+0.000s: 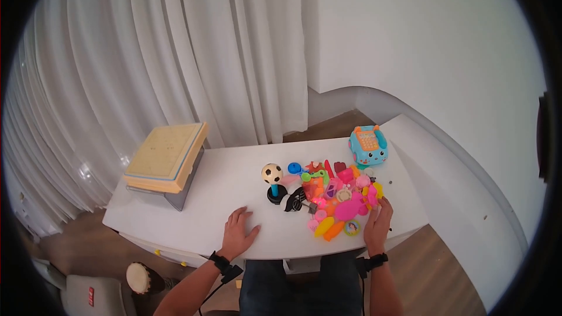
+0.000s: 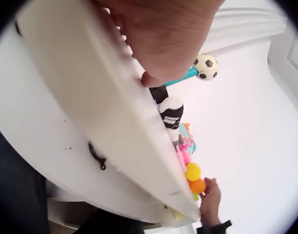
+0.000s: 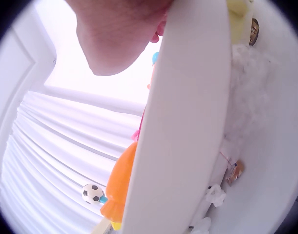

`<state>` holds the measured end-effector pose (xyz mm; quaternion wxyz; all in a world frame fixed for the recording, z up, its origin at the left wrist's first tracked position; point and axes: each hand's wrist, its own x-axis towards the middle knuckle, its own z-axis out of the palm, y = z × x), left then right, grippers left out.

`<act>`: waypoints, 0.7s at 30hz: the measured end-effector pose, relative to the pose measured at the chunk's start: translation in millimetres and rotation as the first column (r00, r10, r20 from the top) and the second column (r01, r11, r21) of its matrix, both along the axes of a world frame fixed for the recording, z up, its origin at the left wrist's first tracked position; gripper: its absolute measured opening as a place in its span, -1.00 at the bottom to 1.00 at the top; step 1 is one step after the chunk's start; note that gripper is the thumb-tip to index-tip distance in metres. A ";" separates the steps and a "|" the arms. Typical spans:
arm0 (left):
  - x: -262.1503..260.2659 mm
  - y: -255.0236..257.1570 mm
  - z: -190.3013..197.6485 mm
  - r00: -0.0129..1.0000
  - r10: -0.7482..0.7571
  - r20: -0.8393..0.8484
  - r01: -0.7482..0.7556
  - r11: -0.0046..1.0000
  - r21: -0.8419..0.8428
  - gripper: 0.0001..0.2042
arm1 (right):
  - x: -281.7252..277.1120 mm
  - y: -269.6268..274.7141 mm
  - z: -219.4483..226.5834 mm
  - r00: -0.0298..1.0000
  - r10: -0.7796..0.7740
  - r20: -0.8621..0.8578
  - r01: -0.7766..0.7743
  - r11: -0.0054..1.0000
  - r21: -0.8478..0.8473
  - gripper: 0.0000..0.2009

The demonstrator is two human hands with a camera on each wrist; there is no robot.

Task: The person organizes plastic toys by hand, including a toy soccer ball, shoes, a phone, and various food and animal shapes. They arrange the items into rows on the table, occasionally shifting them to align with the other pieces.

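My left hand (image 1: 237,235) rests on the white table (image 1: 211,199) near its front edge, fingers relaxed and a little spread, holding nothing. Beside the right end of a pile of colourful plastic toys (image 1: 350,206) lies my right hand (image 1: 377,225), its fingertips right at the pink and yellow pieces. A yellow piece (image 1: 325,226), an orange piece (image 1: 334,232) and a round green-rimmed piece (image 1: 352,227) lie at the pile's front. Left of the pile stands a small soccer ball (image 1: 272,173) on a blue stem with a black base. A black-and-white soft item (image 1: 293,200) lies next to it.
A blue toy telephone (image 1: 369,147) stands at the back right corner. At the left end, a thick wooden board (image 1: 166,153) leans on a metal stand. A drum (image 1: 140,278) and a grey chair (image 1: 96,295) are on the floor at left. White curtains hang behind.
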<state>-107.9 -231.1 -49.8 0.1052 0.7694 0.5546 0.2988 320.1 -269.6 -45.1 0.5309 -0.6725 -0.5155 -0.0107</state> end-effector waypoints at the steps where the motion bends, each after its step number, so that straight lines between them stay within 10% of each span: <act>1: -7.7 7.9 -3.5 1.000 -0.016 -0.011 0.015 1.000 -0.024 -0.41 | 1.6 0.9 -0.9 1.000 0.005 0.031 -0.004 1.000 -0.007 -0.65; 3: -15.7 32.9 1.9 0.998 -0.046 -0.048 0.044 0.998 -0.040 -0.38 | 2.9 -0.2 -2.2 0.999 -0.007 0.036 0.007 1.000 -0.005 -0.65; 5: -17.4 59.3 14.7 0.971 0.018 0.240 0.090 0.897 -0.433 -0.32 | 3.1 -1.2 -0.6 0.999 0.022 0.030 -0.021 0.999 -0.032 -0.62; 21: 56.4 118.1 -10.1 0.946 -0.097 0.309 0.164 0.967 -0.197 -0.23 | -0.1 -1.6 3.1 0.999 -0.016 0.034 0.018 0.998 -0.060 -0.62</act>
